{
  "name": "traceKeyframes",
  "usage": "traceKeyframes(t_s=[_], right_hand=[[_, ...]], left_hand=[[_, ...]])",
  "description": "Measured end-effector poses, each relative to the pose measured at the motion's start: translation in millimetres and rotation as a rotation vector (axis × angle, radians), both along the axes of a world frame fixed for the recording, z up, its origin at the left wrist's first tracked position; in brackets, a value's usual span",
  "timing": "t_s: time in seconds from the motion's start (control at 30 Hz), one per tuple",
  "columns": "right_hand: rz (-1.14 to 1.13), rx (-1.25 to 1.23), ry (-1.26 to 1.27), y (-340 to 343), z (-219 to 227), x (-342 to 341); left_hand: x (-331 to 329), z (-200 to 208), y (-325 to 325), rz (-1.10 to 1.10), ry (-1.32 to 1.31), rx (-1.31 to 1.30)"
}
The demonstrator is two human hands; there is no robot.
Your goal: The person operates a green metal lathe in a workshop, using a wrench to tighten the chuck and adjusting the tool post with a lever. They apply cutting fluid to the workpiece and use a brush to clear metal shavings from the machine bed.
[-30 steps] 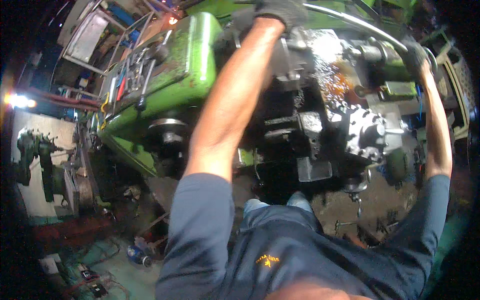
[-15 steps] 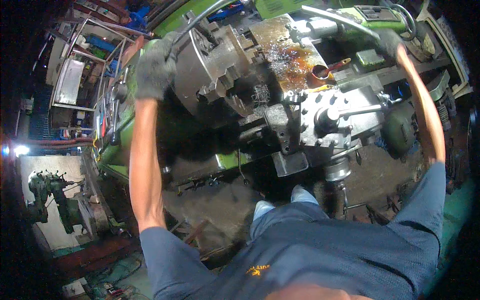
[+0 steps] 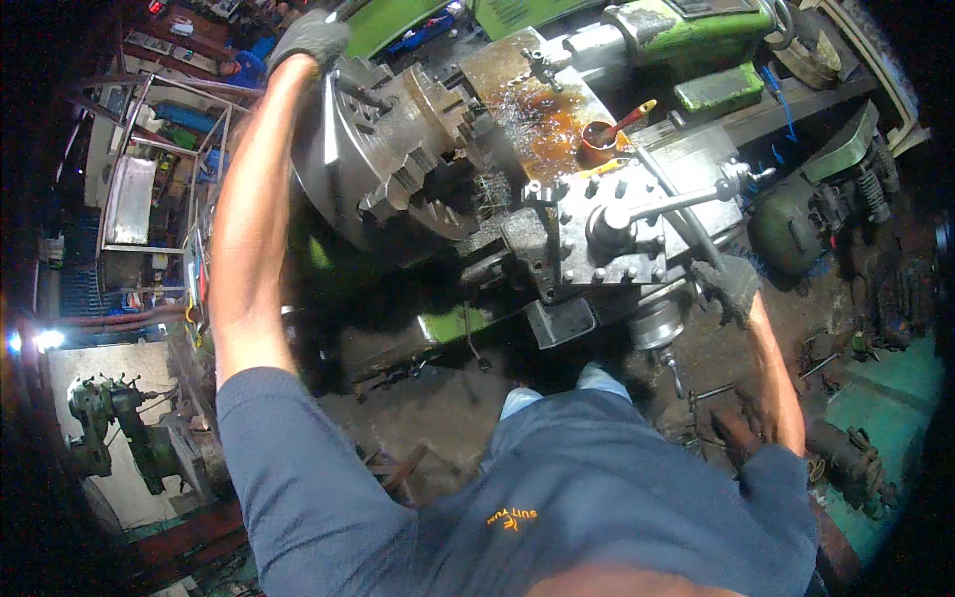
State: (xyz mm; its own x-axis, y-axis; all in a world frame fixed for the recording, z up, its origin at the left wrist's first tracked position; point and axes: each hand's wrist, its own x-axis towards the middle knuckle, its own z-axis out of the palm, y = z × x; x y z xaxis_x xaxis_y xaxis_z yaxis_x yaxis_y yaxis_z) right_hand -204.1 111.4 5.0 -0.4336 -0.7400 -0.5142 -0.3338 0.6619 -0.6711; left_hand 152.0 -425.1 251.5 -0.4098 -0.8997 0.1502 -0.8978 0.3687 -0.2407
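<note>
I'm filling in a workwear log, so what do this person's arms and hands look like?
The left hand and right hand wear dark grey gloves reaching about the wrists. The forearms are bare below short, dark blue-grey sleeves, which match the shirt. I see no cables on the arms.

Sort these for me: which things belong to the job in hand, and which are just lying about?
In use, it seems:
- metal bar, gripped by the gloved right hand
- big round clamp, beside the gloved left hand

Apparently lying about:
- small pot with red handle sticking out
- green block
</note>
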Motion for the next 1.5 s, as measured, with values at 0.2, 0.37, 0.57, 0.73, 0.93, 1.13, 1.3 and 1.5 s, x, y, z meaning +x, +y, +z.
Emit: traceKeyframes(t_s=[0.2, 0.37, 0.57, 0.73, 0.93, 1.13, 1.3, 1.5], right_hand=[[0.133, 0.020, -0.041, -13.5, 14.4, 6.6], [0.308, 0.026, 0.156, -12.0, 8.3, -14.8], [0.299, 0.004, 0.261, -28.6, 29.3, -45.9], [0.191, -0.314, 0.611, -100.2, 79.5, -80.9], [0.925, -0.531, 0.896, -284.7, 128.9, 28.9], [1.155, -0.642, 0.985, -429.0, 67.5, 112.0], [1.377, -0.528, 0.709, -466.6, 22.9, 134.1], [1.239, -0.365, 1.097, -426.5, 55.4, 111.8]], left_hand=[[96.4, -37.7, -36.4, 0.154, 0.444, -0.083], [30.9, -57.1, 73.7, -0.171, 1.013, -0.205], [65.2, -69.8, 89.1, -0.519, 0.751, -0.240], [59.2, -75.2, 82.8, -0.436, 0.579, -0.364], [63.7, -75.1, 86.8, -0.346, 0.591, -0.324], [60.6, -75.2, 83.3, -0.419, 0.619, -0.383], [51.8, -67.2, 104.8, -0.283, 0.665, -0.298], [59.5, -74.0, 95.0, -0.338, 0.645, -0.338]])
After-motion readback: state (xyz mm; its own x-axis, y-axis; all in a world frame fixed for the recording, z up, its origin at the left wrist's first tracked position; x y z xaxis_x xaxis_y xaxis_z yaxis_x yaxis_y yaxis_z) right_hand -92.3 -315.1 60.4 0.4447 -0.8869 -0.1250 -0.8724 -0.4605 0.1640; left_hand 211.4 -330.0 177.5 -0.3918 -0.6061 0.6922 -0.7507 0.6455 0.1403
